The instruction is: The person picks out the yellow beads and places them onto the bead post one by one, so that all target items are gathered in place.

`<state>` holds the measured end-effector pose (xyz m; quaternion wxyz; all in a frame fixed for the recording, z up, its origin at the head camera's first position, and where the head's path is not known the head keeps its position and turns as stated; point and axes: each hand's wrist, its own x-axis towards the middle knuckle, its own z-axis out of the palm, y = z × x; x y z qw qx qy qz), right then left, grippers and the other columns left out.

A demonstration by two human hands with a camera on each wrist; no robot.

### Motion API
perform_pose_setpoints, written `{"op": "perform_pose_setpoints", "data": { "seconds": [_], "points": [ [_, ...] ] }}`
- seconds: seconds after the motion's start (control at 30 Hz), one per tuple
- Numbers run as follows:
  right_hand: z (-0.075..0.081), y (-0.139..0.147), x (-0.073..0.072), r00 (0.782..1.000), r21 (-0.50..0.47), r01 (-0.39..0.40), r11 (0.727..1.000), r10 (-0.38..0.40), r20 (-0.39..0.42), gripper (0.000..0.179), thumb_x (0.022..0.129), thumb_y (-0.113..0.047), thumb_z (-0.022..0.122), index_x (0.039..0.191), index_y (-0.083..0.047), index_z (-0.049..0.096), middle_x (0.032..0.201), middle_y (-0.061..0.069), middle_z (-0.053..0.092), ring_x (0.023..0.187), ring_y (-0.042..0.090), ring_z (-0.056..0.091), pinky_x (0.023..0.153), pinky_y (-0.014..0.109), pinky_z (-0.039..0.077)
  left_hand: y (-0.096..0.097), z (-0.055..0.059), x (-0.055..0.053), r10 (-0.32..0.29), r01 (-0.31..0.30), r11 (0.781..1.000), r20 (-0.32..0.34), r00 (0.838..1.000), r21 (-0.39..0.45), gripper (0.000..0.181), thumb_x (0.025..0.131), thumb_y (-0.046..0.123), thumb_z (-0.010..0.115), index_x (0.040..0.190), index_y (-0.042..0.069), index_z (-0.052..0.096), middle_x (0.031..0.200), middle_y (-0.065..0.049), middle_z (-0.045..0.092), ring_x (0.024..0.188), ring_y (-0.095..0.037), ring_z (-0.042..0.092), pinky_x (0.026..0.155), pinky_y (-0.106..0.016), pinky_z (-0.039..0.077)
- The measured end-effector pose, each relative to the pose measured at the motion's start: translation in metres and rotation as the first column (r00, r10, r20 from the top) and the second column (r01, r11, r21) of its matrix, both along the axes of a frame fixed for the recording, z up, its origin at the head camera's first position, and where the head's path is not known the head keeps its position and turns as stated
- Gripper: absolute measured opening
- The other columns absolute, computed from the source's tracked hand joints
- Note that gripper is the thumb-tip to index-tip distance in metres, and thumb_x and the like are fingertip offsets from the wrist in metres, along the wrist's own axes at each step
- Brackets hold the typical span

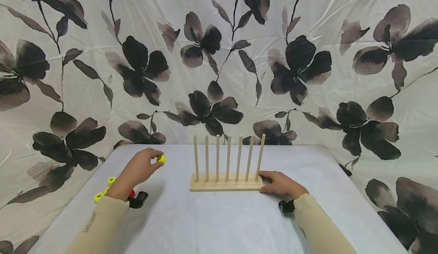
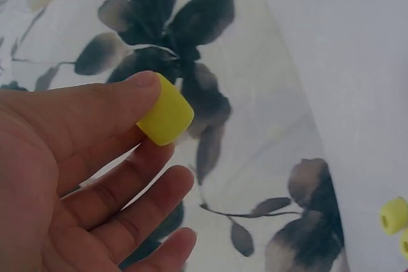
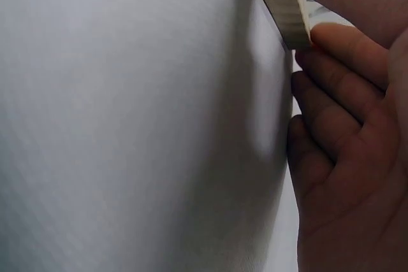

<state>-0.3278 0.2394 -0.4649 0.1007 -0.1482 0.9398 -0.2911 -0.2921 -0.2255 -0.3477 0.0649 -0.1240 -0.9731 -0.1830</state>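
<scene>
In the head view my left hand [image 1: 139, 167] pinches a yellow bead [image 1: 162, 159] above the left side of the table. The left wrist view shows this bead [image 2: 167, 113] as a smooth, rounded piece between thumb and index finger, the other fingers loosely spread. My right hand [image 1: 283, 184] grips the right end of a wooden peg stand [image 1: 224, 186], thumb at the front and fingers behind. Several upright dowels rise in a row from its base, all bare. In the right wrist view the base's end [image 3: 287, 17] sits between thumb and fingers.
Several yellow beads [image 1: 98, 197] and a red bead [image 1: 132, 193] lie at the table's left, partly hidden by my left forearm. A white cloth covers the table [image 1: 219, 223]. Behind it hangs a floral curtain [image 1: 253, 86].
</scene>
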Motion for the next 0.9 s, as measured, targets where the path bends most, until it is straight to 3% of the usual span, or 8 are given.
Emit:
{"op": "perform_pose_setpoints", "data": {
  "seconds": [0.27, 0.53, 0.9],
  "points": [
    [0.001, 0.001, 0.002, 1.000, 0.010, 0.006, 1.000, -0.006, 0.010, 0.073, 0.079, -0.037, 0.079, 0.142, -0.016, 0.050, 0.148, 0.012, 0.047, 0.140, 0.034, 0.038, 0.113, 0.054, 0.032, 0.010, 0.018, -0.001, -0.054, 0.054, 0.999, 0.003, 0.999, -0.009, 0.040, 0.091, 0.017, 0.067, 0.126, 0.000, 0.062, 0.120, -0.018, 0.063, 0.110, -0.038, 0.058, 0.088, -0.051, 0.051],
    [0.003, 0.000, 0.001, 1.000, 0.000, -0.009, 1.000, 0.009, 0.017, 0.074, 0.079, -0.038, 0.078, 0.143, -0.013, 0.049, 0.149, 0.014, 0.046, 0.141, 0.035, 0.037, 0.114, 0.055, 0.031, 0.028, 0.040, -0.004, -0.120, 0.120, 0.993, -0.035, 0.992, -0.015, 0.036, 0.093, 0.016, 0.064, 0.126, 0.002, 0.062, 0.115, -0.014, 0.063, 0.108, -0.033, 0.057, 0.087, -0.049, 0.050],
    [0.002, 0.000, -0.004, 0.999, 0.012, -0.021, 1.000, 0.021, 0.026, 0.078, 0.079, -0.042, 0.078, 0.144, -0.012, 0.048, 0.149, 0.015, 0.045, 0.140, 0.037, 0.037, 0.114, 0.056, 0.031, 0.057, 0.059, -0.008, -0.139, 0.138, 0.990, -0.038, 0.990, -0.012, 0.039, 0.095, 0.017, 0.061, 0.131, 0.002, 0.059, 0.123, -0.016, 0.061, 0.115, -0.035, 0.057, 0.094, -0.051, 0.049]
  ]
}}
